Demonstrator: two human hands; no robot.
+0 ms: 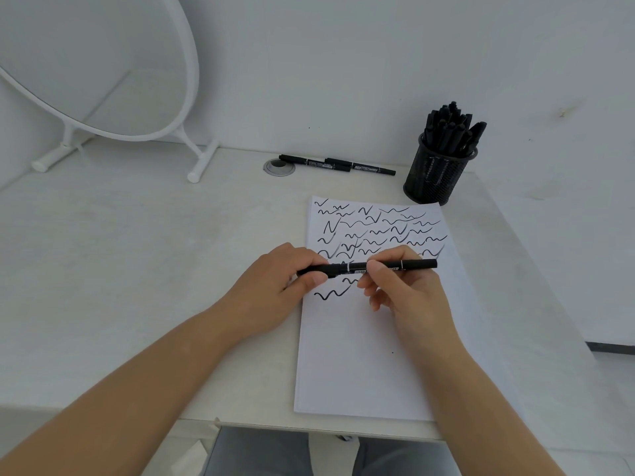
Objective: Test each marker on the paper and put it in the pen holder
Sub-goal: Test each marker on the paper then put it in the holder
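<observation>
Hands: left hand (275,286) pinches the cap end of a black double-ended marker pen (367,266); right hand (402,286) grips its barrel near the middle, so the marker lies level across both, just above the paper.
Paper: white sheet of paper (357,355) under the hands, upper half crowded with black squiggles, lower half bare.
Step in hand: probably capping or uncapping. Keep the barrel steady in the right hand and move the cap straight along the axis, seating it fully so the tip stays covered inside the holder.
Spare markers: two loose black marker pens (336,164) lie end to end near the wall, seemingly untested.
Holder: black mesh pen holder (436,173) stands just beyond the paper's far right corner, crowded with markers.
Surface: pale white tabletop (137,252) with a round grey cable grommet (279,167).
Room: plain white wall; an oval white-framed mirror (103,63) leans at far left.
</observation>
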